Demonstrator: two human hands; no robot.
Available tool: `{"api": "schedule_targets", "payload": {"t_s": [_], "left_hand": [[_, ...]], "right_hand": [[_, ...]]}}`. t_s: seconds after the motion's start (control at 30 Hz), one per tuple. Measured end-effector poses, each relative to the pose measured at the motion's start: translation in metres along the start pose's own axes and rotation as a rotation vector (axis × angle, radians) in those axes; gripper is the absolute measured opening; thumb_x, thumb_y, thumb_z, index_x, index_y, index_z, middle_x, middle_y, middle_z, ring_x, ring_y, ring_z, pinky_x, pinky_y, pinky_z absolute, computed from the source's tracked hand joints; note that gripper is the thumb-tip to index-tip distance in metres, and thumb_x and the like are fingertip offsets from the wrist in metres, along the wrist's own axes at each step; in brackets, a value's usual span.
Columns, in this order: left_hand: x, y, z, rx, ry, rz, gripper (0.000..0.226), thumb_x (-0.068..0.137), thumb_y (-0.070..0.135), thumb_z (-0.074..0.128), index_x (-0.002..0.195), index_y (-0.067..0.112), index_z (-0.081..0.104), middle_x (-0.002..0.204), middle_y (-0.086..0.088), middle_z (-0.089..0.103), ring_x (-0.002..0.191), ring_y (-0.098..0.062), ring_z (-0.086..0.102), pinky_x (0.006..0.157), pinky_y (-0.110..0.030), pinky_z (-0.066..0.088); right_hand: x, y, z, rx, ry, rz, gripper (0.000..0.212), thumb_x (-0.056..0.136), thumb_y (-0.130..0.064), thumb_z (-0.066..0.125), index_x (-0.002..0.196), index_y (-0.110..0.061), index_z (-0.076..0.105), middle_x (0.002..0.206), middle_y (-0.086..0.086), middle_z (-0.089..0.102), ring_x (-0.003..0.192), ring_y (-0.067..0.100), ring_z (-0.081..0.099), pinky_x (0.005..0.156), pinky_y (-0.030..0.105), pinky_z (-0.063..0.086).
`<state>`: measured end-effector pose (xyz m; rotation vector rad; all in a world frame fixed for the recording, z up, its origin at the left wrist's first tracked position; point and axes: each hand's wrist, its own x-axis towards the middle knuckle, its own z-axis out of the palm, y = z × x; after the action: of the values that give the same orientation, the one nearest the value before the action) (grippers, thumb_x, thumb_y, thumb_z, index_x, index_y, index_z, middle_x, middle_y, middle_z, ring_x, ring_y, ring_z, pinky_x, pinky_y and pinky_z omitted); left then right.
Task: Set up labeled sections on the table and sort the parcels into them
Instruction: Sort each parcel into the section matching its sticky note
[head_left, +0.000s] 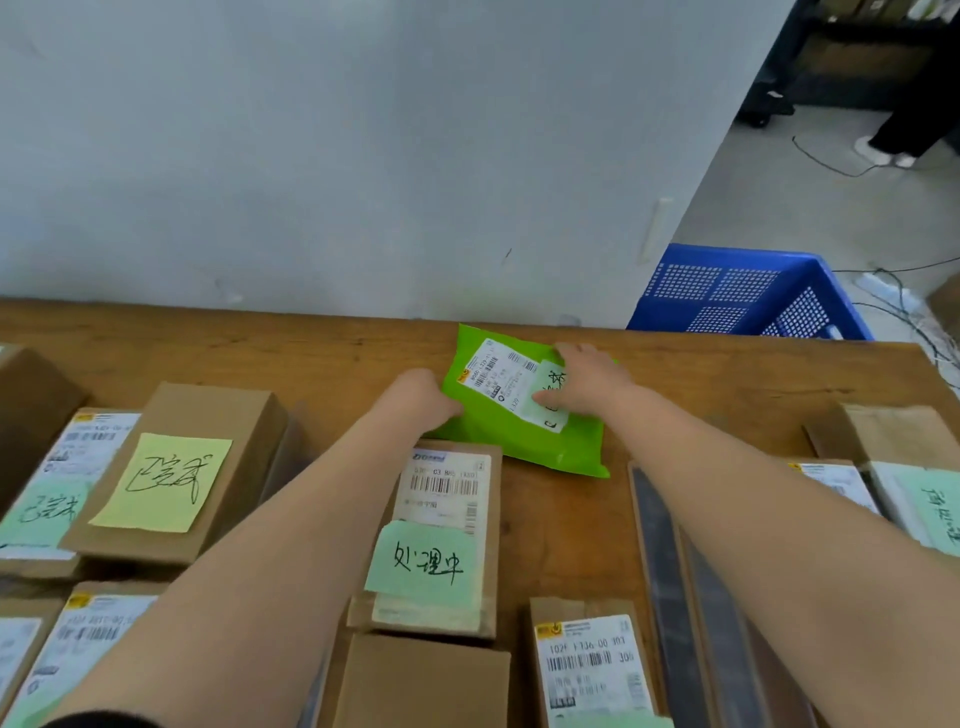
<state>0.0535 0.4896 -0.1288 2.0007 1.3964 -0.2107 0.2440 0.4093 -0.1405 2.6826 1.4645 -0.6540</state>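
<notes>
A bright green mailer bag (535, 441) lies on the wooden table (311, 348) near its far edge. It carries a white shipping label and a pale note with handwriting. My left hand (423, 397) grips the bag's left edge. My right hand (584, 382) presses flat on the note on the bag's top right. A cardboard parcel (447, 535) with a green handwritten note sits just in front of the bag. At the left, a box (208, 457) bears a yellow handwritten note.
Several more cardboard parcels with labels and green notes lie at the left (67, 467), front (587, 665) and right (883, 467). A blue perforated plastic crate (748, 291) stands on the floor beyond the table's right end. A grey wall backs the table.
</notes>
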Motion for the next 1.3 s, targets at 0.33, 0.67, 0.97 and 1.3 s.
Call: {"api": "schedule_targets", "payload": {"t_s": [0.33, 0.67, 0.97, 1.3], "left_hand": [[0.0, 0.014, -0.001, -0.144, 0.089, 0.114, 0.027, 0.083, 0.019, 0.066, 0.107, 0.009, 0.063, 0.1, -0.006, 0.065, 0.095, -0.024, 0.058, 0.071, -0.029, 0.043], [-0.066, 0.043, -0.034, -0.412, 0.451, 0.196, 0.069, 0.08, 0.025, 0.07, 0.137, 0.005, 0.037, 0.138, -0.014, 0.044, 0.129, -0.028, 0.04, 0.104, -0.037, 0.033], [-0.214, 0.058, -0.033, -0.914, 0.357, 0.256, 0.061, 0.077, 0.021, 0.073, 0.13, 0.015, 0.044, 0.126, -0.005, 0.059, 0.105, -0.018, 0.06, 0.086, -0.033, 0.053], [-0.378, -0.023, -0.009, -0.999, 0.648, 0.125, 0.051, 0.075, 0.015, 0.075, 0.121, 0.015, 0.052, 0.115, -0.009, 0.065, 0.097, -0.026, 0.064, 0.084, -0.044, 0.055]], "right_hand": [[0.001, 0.014, -0.013, 0.218, -0.094, 0.048, 0.051, 0.059, -0.049, 0.082, 0.09, -0.017, 0.058, 0.104, 0.003, 0.066, 0.083, 0.016, 0.056, 0.065, 0.027, 0.043], [-0.074, 0.013, -0.066, 0.734, 0.262, -0.155, 0.027, 0.071, -0.02, 0.08, 0.094, -0.021, 0.065, 0.087, -0.007, 0.064, 0.079, 0.011, 0.061, 0.063, 0.021, 0.045], [-0.211, -0.02, -0.108, 1.214, 0.367, -0.292, 0.027, 0.073, -0.018, 0.078, 0.091, -0.024, 0.059, 0.082, -0.015, 0.062, 0.073, -0.001, 0.06, 0.056, 0.009, 0.049], [-0.349, -0.07, -0.055, 1.357, 0.048, -0.456, 0.025, 0.078, -0.007, 0.071, 0.084, -0.028, 0.059, 0.084, -0.011, 0.066, 0.075, 0.006, 0.065, 0.061, 0.021, 0.054]]}}
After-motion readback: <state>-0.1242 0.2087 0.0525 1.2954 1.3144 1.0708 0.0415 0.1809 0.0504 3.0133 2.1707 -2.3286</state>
